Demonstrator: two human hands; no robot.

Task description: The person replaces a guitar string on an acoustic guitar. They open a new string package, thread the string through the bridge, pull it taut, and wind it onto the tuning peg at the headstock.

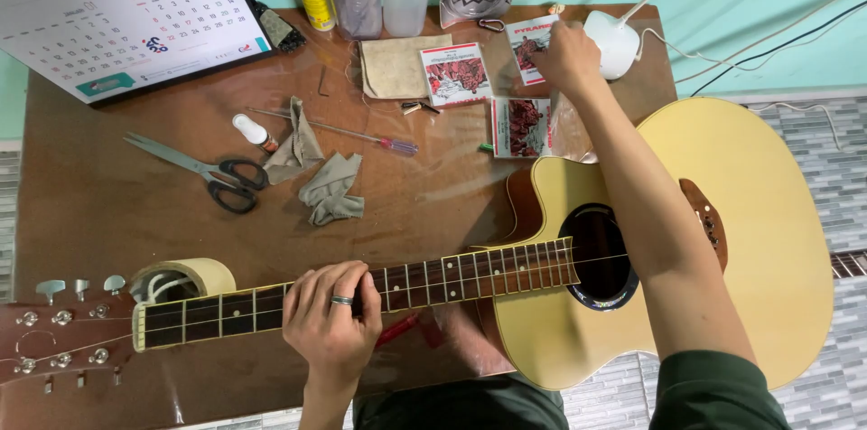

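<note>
Meanwhile, the left hand (331, 320) grips the neck of a pale yellow acoustic guitar (741, 240); the right hand (564, 58) pinches a red-and-white string packet (526, 43) near the desk's (108, 204) far edge.

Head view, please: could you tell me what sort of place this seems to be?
Probably a home workbench for guitar restringing. An acoustic guitar lies across a brown table, string packets sit near the right hand, and scissors and a screwdriver lie nearby.

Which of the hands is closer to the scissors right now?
Left. The left hand grips the guitar neck just below the scissors; the right hand reaches the string packets far across the table.
</note>
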